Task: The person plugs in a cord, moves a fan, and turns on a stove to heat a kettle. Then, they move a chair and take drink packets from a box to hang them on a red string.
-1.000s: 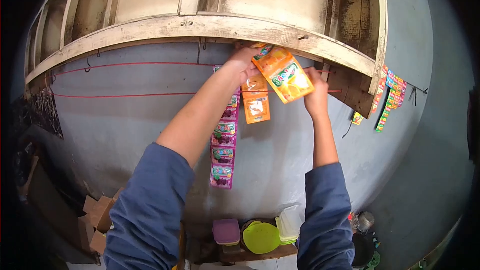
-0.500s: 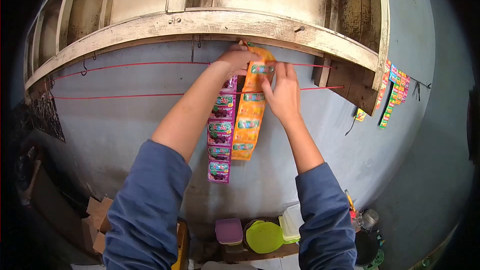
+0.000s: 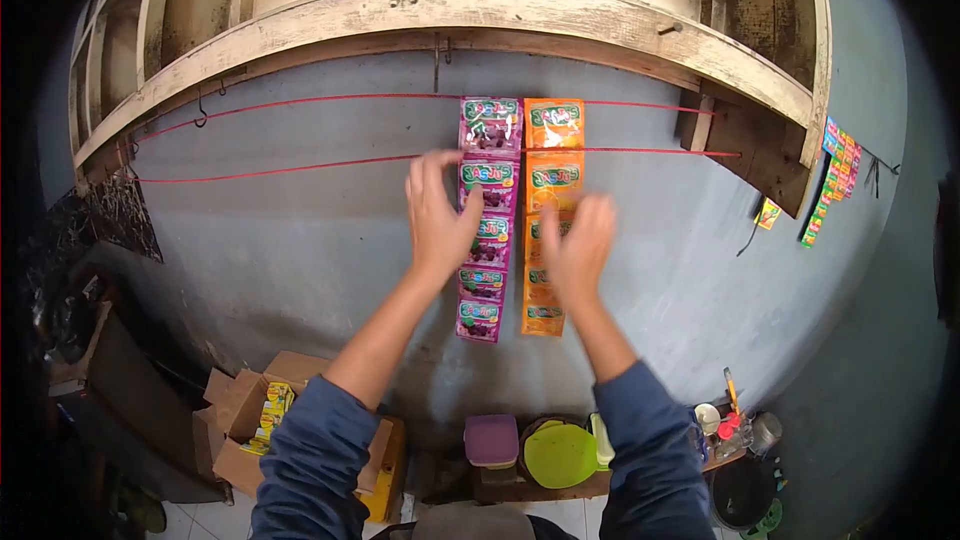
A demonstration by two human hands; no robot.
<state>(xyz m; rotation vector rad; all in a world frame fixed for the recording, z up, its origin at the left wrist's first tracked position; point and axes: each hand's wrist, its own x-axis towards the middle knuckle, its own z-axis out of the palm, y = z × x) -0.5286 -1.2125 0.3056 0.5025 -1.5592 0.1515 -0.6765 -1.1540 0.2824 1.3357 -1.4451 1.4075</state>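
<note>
A strip of purple grape drink sachets (image 3: 488, 240) hangs over two red cords against the wall. Beside it to the right, with a narrow gap, an orange strip of sachets (image 3: 554, 118) hangs the same way. My left hand (image 3: 437, 220) is open at the left edge of the purple strip, thumb overlapping it and fingertips near the lower cord (image 3: 330, 168). Slightly blurred, my right hand (image 3: 580, 252) is in front of the orange strip's lower half, thumb and fingers apart, covering part of several sachets.
Overhead runs a wooden shelf frame (image 3: 540, 8) with metal hooks. More colourful sachet strips (image 3: 832, 185) hang at the far right. Below are a cardboard box (image 3: 240, 410) with yellow packs, a purple container (image 3: 491, 440), a green lid (image 3: 560, 455) and a dark basin (image 3: 742, 495).
Both hands have let go of the orange strip at the upper cord and come down. The orange strip now hangs straight, facing forward, beside the purple one. The view has shifted slightly.
</note>
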